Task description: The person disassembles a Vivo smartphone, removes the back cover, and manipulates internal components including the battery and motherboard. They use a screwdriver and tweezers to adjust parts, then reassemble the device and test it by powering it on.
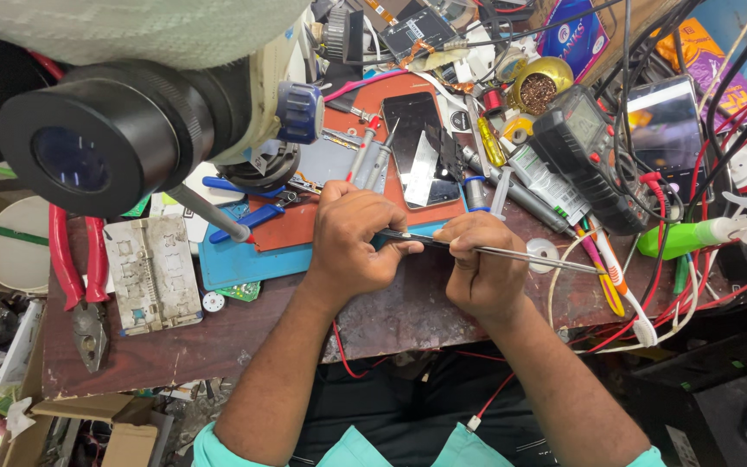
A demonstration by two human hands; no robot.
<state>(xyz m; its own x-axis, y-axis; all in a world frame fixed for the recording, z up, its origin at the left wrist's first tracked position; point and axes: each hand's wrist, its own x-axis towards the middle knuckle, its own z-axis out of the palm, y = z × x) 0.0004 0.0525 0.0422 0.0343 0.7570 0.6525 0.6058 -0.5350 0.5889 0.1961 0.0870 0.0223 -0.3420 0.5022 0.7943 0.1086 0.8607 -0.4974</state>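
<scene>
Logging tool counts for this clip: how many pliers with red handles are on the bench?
1. The red-handled pliers lie at the bench's left edge, beside the grey metal fixture plate, jaws pointing toward the person. More could be hidden in the clutter of wires at the right.

Bare forearms; short turquoise sleeves; hands [417, 255] ungloved.

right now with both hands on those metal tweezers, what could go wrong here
1. The long thin metal tweezers, pinched by the left hand and right hand, point towards the tangle of red and white wires; a slip might snag them.
2. The black-screened phone lies just beyond the knuckles and could get scratched.
3. The green spray bottle lies on its side nearby and may roll or leak.
</scene>
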